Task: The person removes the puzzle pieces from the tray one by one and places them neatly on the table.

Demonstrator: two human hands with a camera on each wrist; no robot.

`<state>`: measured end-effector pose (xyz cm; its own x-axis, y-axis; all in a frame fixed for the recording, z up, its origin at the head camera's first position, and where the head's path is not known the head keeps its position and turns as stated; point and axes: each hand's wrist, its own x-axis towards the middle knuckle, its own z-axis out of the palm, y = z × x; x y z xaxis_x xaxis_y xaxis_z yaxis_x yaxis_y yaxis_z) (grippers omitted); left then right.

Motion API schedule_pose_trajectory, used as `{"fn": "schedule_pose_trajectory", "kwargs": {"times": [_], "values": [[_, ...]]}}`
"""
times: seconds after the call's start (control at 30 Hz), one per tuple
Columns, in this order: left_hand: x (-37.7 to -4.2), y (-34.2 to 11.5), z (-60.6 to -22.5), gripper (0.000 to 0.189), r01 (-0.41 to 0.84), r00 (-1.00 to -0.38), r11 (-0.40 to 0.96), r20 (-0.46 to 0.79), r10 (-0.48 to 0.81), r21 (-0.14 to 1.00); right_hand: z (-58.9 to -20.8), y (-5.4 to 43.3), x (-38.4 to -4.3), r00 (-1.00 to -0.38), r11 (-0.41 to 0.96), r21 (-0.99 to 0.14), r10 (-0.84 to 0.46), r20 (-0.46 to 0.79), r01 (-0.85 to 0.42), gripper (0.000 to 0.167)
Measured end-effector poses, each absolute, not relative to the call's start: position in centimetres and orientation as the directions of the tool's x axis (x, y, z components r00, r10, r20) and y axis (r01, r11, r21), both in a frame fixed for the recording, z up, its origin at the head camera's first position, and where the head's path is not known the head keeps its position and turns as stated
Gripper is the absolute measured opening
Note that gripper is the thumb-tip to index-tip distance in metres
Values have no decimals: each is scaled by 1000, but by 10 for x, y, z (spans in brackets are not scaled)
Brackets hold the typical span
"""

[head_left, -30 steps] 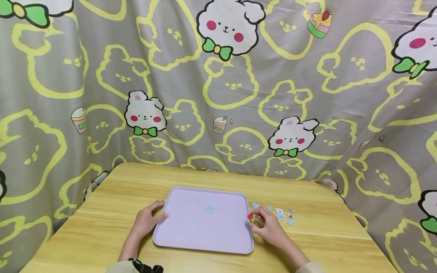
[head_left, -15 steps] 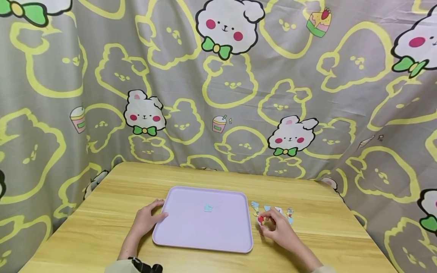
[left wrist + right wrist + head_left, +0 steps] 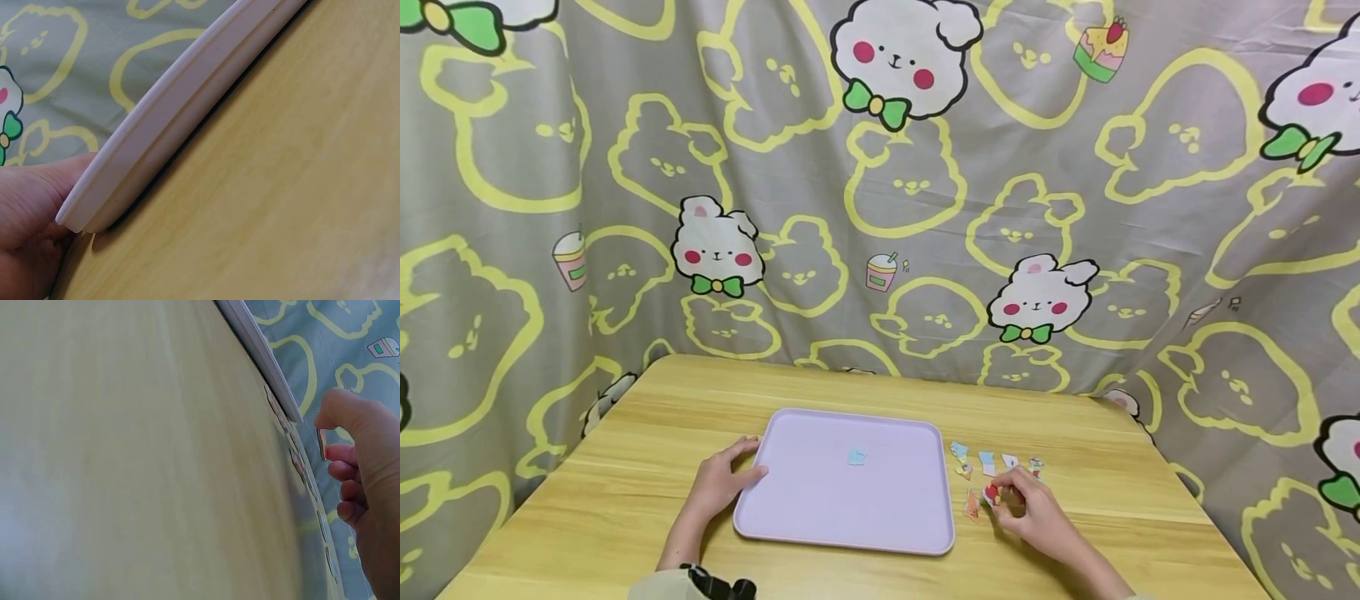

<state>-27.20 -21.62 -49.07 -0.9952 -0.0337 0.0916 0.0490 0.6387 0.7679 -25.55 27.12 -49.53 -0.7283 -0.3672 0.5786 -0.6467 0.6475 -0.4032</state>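
Observation:
A lilac tray (image 3: pixel 842 508) lies on the wooden table, with one light-blue puzzle piece (image 3: pixel 857 457) on its surface. My left hand (image 3: pixel 722 483) grips the tray's left rim, its thumb over the edge; the left wrist view shows this hand (image 3: pixel 31 225) at the rim too. Right of the tray, my right hand (image 3: pixel 1030 508) pinches a small red-and-yellow puzzle piece (image 3: pixel 992 494) between thumb and fingertips. In the right wrist view this piece (image 3: pixel 322 445) appears edge-on, held above the table. Just left of that hand lies an orange puzzle piece (image 3: pixel 972 505).
Several more flat pieces lie on the table (image 3: pixel 820 575) beyond the right hand, including a blue-and-yellow one (image 3: pixel 960 451), a light-blue one (image 3: pixel 987 462) and a white one (image 3: pixel 1011 461). A patterned curtain (image 3: pixel 820 208) hangs behind and around the table.
My right hand has moved right and slightly nearer, away from the tray's right rim, carrying the red-and-yellow puzzle piece. The orange piece now shows uncovered. My left hand keeps its place on the tray.

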Motion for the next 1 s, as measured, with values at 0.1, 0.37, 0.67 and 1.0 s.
{"fn": "schedule_pose_trajectory", "kwargs": {"times": [0.1,0.37,0.67,1.0], "values": [[-273,-217,-492,50,59,-994,642,104,-33,765,-495,277,-254,-746,656,-417,-359,561,-629,36],[-274,-218,-493,49,74,-992,648,122,-29,758,-497,298,-251,-784,674,-445,-346,516,-590,35],[-273,-219,-492,50,68,-993,654,113,-27,753,-496,309,-253,-781,725,-363,-383,493,-585,32],[-274,-218,-491,50,60,-995,650,98,-22,758,-495,312,-252,-778,688,-389,-437,452,-612,30]]}}
